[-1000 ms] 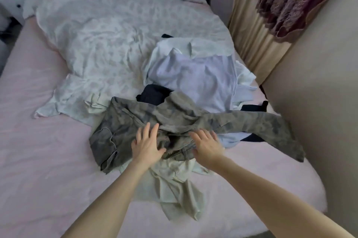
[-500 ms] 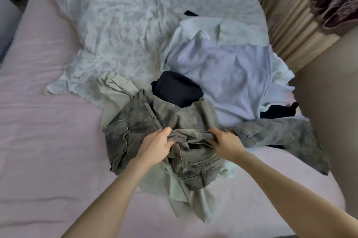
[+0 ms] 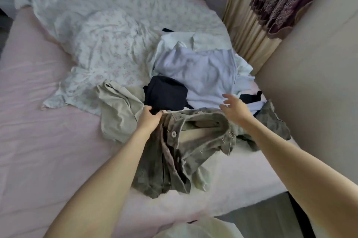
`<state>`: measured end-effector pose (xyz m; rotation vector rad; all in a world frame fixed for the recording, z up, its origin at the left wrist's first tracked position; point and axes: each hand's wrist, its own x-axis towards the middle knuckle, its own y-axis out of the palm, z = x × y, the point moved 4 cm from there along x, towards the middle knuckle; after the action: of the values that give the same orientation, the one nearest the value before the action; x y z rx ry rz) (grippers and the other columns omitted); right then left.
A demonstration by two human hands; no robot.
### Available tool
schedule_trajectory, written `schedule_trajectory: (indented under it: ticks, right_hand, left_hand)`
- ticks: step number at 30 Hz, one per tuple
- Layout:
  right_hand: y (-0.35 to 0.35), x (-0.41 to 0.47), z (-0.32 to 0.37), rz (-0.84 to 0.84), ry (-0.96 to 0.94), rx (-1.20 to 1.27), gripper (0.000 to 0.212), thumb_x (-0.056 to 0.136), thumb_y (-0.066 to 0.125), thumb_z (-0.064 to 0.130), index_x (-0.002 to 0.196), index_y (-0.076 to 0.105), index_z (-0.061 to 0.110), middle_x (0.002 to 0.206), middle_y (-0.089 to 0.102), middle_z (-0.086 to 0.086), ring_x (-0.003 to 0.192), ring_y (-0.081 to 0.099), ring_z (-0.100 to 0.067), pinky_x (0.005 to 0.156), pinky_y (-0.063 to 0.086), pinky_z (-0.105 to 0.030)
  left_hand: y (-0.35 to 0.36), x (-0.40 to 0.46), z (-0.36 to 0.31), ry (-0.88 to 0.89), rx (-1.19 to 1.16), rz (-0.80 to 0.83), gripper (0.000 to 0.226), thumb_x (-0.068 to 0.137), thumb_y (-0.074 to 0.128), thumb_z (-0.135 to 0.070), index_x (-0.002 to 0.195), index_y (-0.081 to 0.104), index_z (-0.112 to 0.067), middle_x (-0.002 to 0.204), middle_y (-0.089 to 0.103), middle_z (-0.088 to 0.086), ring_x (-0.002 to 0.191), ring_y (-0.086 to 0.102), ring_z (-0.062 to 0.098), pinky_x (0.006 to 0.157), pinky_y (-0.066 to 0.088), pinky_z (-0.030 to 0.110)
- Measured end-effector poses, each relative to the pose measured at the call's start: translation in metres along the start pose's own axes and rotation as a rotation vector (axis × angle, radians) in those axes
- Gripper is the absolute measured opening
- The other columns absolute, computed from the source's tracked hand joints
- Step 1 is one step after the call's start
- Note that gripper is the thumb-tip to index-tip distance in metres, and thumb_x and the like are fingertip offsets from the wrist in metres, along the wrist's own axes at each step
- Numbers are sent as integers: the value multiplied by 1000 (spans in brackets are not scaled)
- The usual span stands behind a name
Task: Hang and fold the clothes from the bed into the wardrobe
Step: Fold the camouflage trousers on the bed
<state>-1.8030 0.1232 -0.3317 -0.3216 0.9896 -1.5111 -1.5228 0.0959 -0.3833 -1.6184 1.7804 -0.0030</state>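
Camouflage trousers (image 3: 195, 141): lay at the near edge of the bed (image 3: 38, 141), waistband opened toward the camera, button showing, one leg trailing off toward the wall.
Left hand (image 3: 148, 119): its fingers (image 3: 153, 111) were curled tight on the waistband's left end, pinching the cloth.
Right hand (image 3: 235, 109): hovered just above the waistband's right end, fingers (image 3: 225, 100) spread and relaxed, holding nothing.
Handling: the trousers looked like a thick woven cotton, soft and limp, heavier than the shirts; they would likely sag and drag a leg if lifted by one corner.
Where to grip: both ends of the waistband seemed the firmest hold, since the doubled seam would not slip.
Pile behind the trousers: a dark navy garment (image 3: 166, 94), a pale lilac shirt (image 3: 205, 75) and a beige garment (image 3: 120, 110) lay heaped, touching one another.
Floral duvet (image 3: 108, 44): spread farther up the bed from the trousers.
Containers: no wardrobe or hanger was in view; nothing was stowed yet, by my reading.
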Motion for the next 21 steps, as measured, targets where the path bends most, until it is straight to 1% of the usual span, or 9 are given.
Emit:
schedule_trajectory:
  ticks: [2, 4, 6, 9, 12, 15, 18, 20, 21]
  right_hand:
    - [17, -14, -6, 50, -39, 133, 42, 95, 45, 16, 137, 44, 18, 122, 60, -4, 96, 59, -14, 83, 46, -25]
    - [46, -36, -19, 133, -26, 243, 50, 93, 42, 8, 141, 40, 21, 133, 53, -3, 114, 52, -12, 94, 38, -22]
    - [72, -53, -37, 199, 41, 297, 62, 90, 41, 2, 147, 29, 24, 145, 42, -5, 132, 40, -20, 104, 35, -30]
    - [96, -59, -53, 230, 110, 295, 72, 89, 48, 1, 150, 16, 20, 152, 28, -3, 134, 31, -14, 105, 32, -27]
    - [105, -37, -50, 176, 123, 276, 69, 92, 55, 13, 150, 19, 13, 150, 35, -5, 133, 39, -21, 109, 35, -39]
    - [114, -2, -31, 143, 162, 423, 62, 93, 55, 25, 146, 28, 8, 136, 51, -8, 113, 54, -20, 101, 43, -42]
    - [131, 24, -5, 210, 152, 491, 71, 92, 56, 36, 148, 22, 12, 132, 52, -4, 116, 52, -19, 102, 43, -42]
    - [139, 32, 7, 248, 135, 529, 71, 91, 56, 40, 149, 21, 18, 124, 53, -1, 115, 52, -17, 103, 43, -43]
    - [142, 32, 10, 278, 128, 547, 69, 92, 54, 41, 149, 21, 21, 121, 53, 0, 113, 52, -16, 103, 42, -42]
  left_hand:
    - [3, -5, 14, -8, -107, 9, 56, 95, 52, -33, 144, 33, -15, 147, 40, 7, 128, 45, 22, 101, 38, 31]
    - [6, -28, 35, 39, -158, 26, 57, 94, 51, -41, 144, 33, -20, 145, 41, 5, 126, 45, 17, 97, 35, 27]
    - [19, -52, 58, 46, -166, 73, 65, 91, 53, -48, 146, 28, -24, 148, 36, 1, 131, 39, 15, 102, 32, 28]
    - [50, -68, 80, 54, -43, 112, 87, 84, 63, -47, 151, 13, -22, 157, 18, 0, 142, 19, 15, 113, 19, 31]
    - [85, -56, 79, 43, 112, 61, 114, 76, 70, -52, 151, -9, -19, 160, -6, 6, 146, -3, 20, 117, 7, 36]
    - [115, -31, 78, -129, 133, 5, 131, 67, 72, -62, 147, -23, -19, 158, -16, 9, 146, -8, 31, 116, 9, 46]
    - [132, -6, 76, -216, 126, -111, 125, 72, 70, -59, 149, -17, -14, 158, -3, 15, 145, 6, 34, 115, 19, 49]
    - [122, 5, 78, -203, 117, -196, 96, 84, 65, -39, 151, 1, -13, 150, 26, 19, 135, 32, 37, 105, 34, 46]
    - [111, 9, 82, -201, 111, -218, 77, 88, 60, -30, 148, 15, -13, 140, 42, 18, 126, 43, 37, 97, 39, 43]
